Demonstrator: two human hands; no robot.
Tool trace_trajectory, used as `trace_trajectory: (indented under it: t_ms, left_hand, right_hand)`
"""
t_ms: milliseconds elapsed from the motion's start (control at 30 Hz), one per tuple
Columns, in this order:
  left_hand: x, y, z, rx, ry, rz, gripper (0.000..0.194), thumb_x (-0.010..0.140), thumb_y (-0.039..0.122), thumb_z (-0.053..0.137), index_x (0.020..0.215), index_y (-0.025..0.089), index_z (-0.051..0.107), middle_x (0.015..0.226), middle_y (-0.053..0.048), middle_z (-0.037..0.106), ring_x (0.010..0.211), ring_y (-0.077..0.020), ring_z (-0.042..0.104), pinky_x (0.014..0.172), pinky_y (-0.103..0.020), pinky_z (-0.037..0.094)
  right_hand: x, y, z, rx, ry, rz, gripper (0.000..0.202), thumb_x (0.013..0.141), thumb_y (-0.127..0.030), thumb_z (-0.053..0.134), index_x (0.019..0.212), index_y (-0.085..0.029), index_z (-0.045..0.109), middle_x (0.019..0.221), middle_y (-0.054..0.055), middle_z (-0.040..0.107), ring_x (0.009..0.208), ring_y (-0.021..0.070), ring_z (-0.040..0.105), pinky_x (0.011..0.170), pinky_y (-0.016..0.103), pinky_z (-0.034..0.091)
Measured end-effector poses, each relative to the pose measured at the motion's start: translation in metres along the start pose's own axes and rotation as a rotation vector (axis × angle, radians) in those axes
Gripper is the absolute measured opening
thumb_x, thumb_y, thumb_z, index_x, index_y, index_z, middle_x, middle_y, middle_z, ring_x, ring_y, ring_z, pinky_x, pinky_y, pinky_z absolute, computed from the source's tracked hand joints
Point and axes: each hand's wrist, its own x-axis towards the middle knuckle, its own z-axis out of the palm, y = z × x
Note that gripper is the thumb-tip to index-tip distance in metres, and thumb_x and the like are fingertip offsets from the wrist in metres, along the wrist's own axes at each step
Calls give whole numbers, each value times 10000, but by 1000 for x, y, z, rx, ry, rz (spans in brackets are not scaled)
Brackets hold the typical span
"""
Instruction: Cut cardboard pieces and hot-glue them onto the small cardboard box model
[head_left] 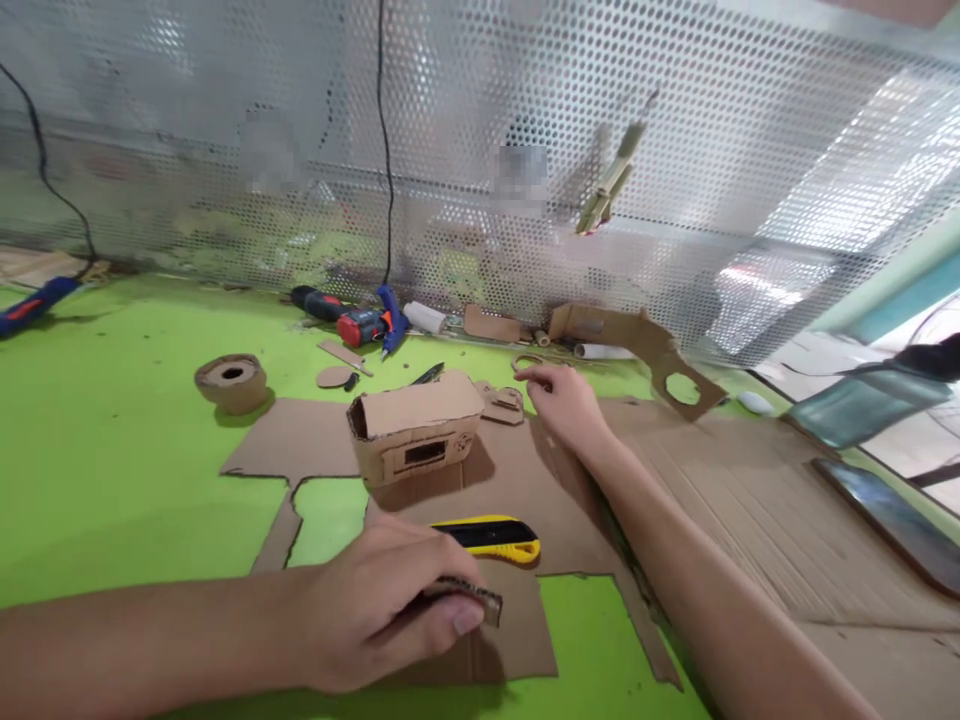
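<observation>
My left hand (397,610) pinches a small cardboard piece (491,606) over the cut cardboard sheet, just in front of a yellow and black utility knife (499,538). Further back, my right hand (559,395) reaches across the sheet; its fingers are bent beside a small thin ring (529,362), and whether they hold it I cannot tell. Between the hands and a bit left stands a cardboard box model (420,420) with a rectangular slot in its side. Small layered cardboard parts (504,402) lie right behind it.
A round cardboard piece (232,384) with a hole sits at left. Along the perforated metal screen (465,120) lie a red and black tool (360,326), a blue glue gun (392,318) and curved cardboard (637,335). A phone (889,520) rests at right.
</observation>
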Motion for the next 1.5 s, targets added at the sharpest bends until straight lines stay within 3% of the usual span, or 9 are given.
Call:
trace_trajectory:
  t_ms: [233,500,700,800,867,1033,1233,1367,1500]
  left_hand:
    - [3,3,-3,91,-13,-72,150,1135,283,454,1111,219,587,784,26,732,650,-105,665,676,-193,497]
    - [-1,8,7,9,-35,207,128,1072,168,511,1192,178,554,832,-10,746,697,-114,705,675,-179,547]
    - [8,10,-2,181,-29,357,118,1064,172,512,1155,167,587,757,30,711,663,-121,666,629,-234,528]
    - [10,10,-11,481,-30,511,50,1023,185,631,1040,153,665,749,21,696,619,-134,617,541,-296,458]
    - [7,8,-17,595,-78,507,76,1032,185,637,1059,142,693,816,0,718,662,-139,636,556,-303,465]
    - [-8,-10,-25,681,-263,186,254,1131,260,464,1263,147,649,1070,-64,743,839,-181,716,629,-309,527]
    - [-17,-38,-15,407,-349,-86,275,1102,273,536,1359,200,601,1207,-83,735,1051,-226,700,881,-368,597]
    - [-16,-39,-18,278,-336,-220,178,1083,323,597,1184,191,658,1210,-95,766,1181,-240,689,920,-363,605]
    - [-13,-37,-22,220,-317,-157,179,1082,320,605,1093,192,729,1313,-91,766,1225,-244,681,1005,-395,589]
  right_hand:
    - [-3,9,10,-98,-77,-64,357,817,-106,578,957,-222,885,1056,76,864,1026,288,769,899,348,538]
    - [-38,-47,-35,36,77,-188,227,918,-204,585,915,-195,812,797,37,778,707,203,651,669,321,436]
    - [-124,-60,-4,-68,-441,-519,209,1035,-310,625,1158,-218,767,1182,82,759,1054,253,688,842,361,508]
    - [-140,-52,9,-128,-509,-582,203,1048,-268,604,1208,-195,705,1184,110,720,1079,268,659,837,369,514]
    - [-140,-45,7,-144,-492,-524,150,1051,-245,576,1149,-176,666,1109,114,717,1005,263,666,794,367,506]
    - [-129,-21,-20,-94,-359,-204,144,1017,-354,623,1033,-227,559,849,44,715,680,210,636,605,314,421]
    - [-128,-11,-27,604,-83,125,375,912,-434,787,1110,-303,497,675,-56,672,501,150,556,454,234,396]
    - [-134,-21,-16,935,-110,272,266,882,-416,836,1035,-275,670,797,10,754,560,139,621,476,238,496]
    - [-137,-27,-18,1167,-159,375,210,898,-336,764,1102,-294,789,924,60,797,636,174,710,506,273,575]
